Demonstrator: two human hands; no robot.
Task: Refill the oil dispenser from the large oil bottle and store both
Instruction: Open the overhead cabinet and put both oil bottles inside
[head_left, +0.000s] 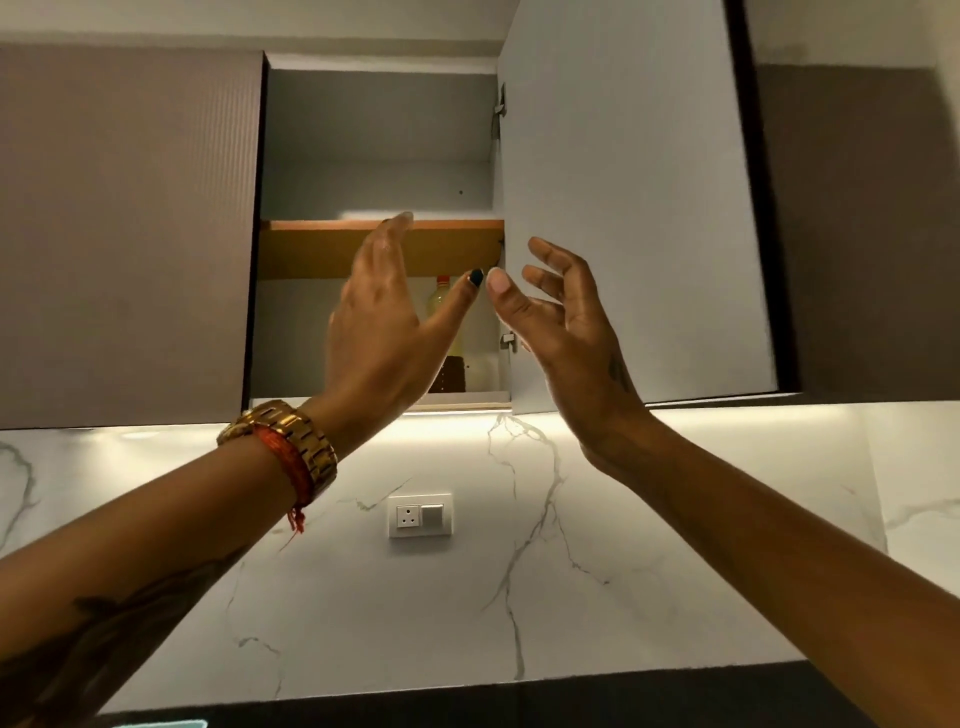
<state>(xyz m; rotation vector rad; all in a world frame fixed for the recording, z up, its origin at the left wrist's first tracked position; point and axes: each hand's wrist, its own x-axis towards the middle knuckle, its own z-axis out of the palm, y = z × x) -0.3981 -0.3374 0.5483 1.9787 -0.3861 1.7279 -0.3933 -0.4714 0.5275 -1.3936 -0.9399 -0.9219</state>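
— Behind the left grip (382, 322), on the cupboard's lower shelf (457, 398), what stands there?

— One tall oil bottle (441, 304) with a red cap and yellowish contents, mostly hidden by that grip. Just beside it, lower down, a short dark-bottomed container (451, 373), perhaps the dispenser; I cannot tell for sure.

— And the grips themselves?

— Two, both raised before the open cupboard, fingers spread and relaxed, holding nothing. The left one wears one gold watch (291, 441) and one red thread at the wrist. The right grip (558, 312) hovers just right of the bottle, near the open door (623, 208).

— How would the bottle handle?

— I judge it plastic, fairly heavy if full, smooth, possibly oily and slippery. Best taken round the body with one grip and steadied from beneath by the other, not by the cap.

— Anything else to count?

— One upper shelf (322, 225), nothing visible on it from below, and one wall socket (420, 515) beneath both grips.
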